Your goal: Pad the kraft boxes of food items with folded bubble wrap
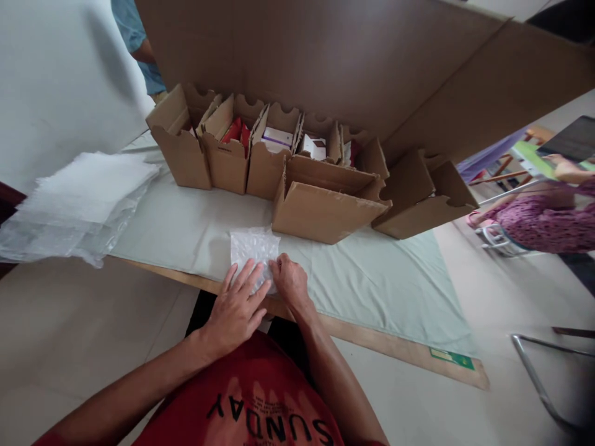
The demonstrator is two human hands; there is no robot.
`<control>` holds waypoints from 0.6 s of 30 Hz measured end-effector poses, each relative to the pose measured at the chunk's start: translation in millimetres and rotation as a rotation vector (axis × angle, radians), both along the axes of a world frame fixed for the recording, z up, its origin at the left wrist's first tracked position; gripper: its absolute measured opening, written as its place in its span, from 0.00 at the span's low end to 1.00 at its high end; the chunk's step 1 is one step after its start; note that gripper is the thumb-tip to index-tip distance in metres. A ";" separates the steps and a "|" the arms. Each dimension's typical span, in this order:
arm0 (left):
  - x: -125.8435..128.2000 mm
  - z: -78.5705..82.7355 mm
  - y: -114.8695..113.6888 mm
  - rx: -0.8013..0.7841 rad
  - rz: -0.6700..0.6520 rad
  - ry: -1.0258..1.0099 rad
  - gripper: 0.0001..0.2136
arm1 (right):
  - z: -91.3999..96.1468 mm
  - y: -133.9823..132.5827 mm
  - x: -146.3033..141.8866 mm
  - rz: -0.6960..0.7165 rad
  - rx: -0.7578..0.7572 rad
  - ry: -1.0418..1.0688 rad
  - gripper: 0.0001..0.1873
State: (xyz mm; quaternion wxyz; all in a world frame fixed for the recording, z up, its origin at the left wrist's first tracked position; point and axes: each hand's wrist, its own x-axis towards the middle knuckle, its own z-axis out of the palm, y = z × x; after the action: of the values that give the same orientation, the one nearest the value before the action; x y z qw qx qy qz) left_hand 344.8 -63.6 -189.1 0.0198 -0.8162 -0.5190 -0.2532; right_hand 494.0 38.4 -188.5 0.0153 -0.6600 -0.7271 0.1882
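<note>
A small white, translucent bubble-wrap bag lies at the table's front edge, directly before me. My left hand rests on its lower part with the fingers spread flat. At the bag's right edge, my right hand has its fingers curled in a pinch on that edge. Whether anything is inside the bag cannot be made out.
Cardboard bins stand in a row along the back, several with red or white packets inside. One wider bin sits nearer. A stack of bubble-wrap sheets hangs over the left edge. Other people are nearby.
</note>
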 end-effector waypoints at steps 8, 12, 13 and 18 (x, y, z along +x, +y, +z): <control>-13.8 -13.7 30.4 -0.175 0.003 0.045 0.28 | 12.3 -16.5 29.5 0.048 0.171 0.130 0.19; -19.0 -8.5 36.1 -0.216 -0.039 -0.045 0.25 | 23.5 -39.6 40.0 0.477 0.362 0.177 0.29; -20.3 -5.8 37.4 -0.237 -0.053 -0.066 0.24 | 25.1 -42.6 38.8 0.573 0.348 0.167 0.32; -27.3 9.6 42.5 -0.358 -0.156 -0.134 0.22 | 22.6 -41.6 28.1 0.617 0.242 0.161 0.30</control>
State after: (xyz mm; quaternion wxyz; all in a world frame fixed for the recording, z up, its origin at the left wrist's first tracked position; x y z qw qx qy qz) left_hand 317.5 -21.0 -179.5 -0.1800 -0.8257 -0.4909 -0.2116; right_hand 522.2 -3.2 -165.9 0.0932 -0.3852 -0.9061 0.1479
